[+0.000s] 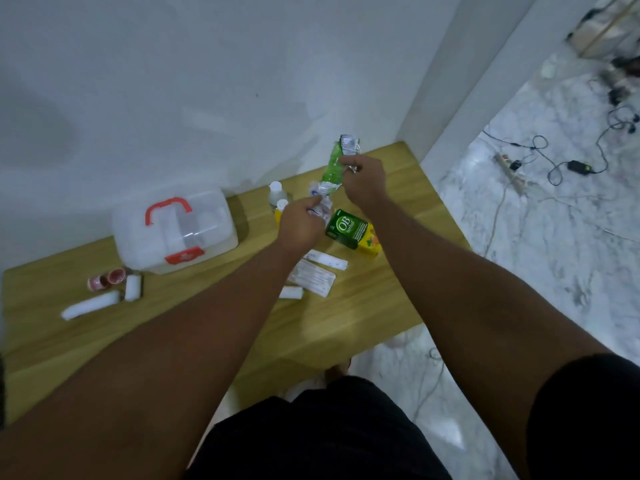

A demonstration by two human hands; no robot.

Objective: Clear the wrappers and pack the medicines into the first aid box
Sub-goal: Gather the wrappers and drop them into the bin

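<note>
The right hand (363,181) pinched a green-and-silver wrapper (333,168) in its fingers above the wooden surface (346,323). The left hand (300,227) gripped a crumpled white wrapper (322,206) in curled fingers. The first aid box (173,233) stood closed to their left.

Dim indoor light with a cool grey cast, falling from the left. Wall (207,81): broad soft shadows on its left side. First aid box (175,233) throws a short soft shadow rightward on the table (363,306). Forearms (194,341) underexposed. Small glints on foil wrapper (334,164); white wrapper (322,206) smeared. Wide-angle bowing of straight lines near edges. Floor (554,237) clutter at top right blurred. Overall soft and noisy.
</note>
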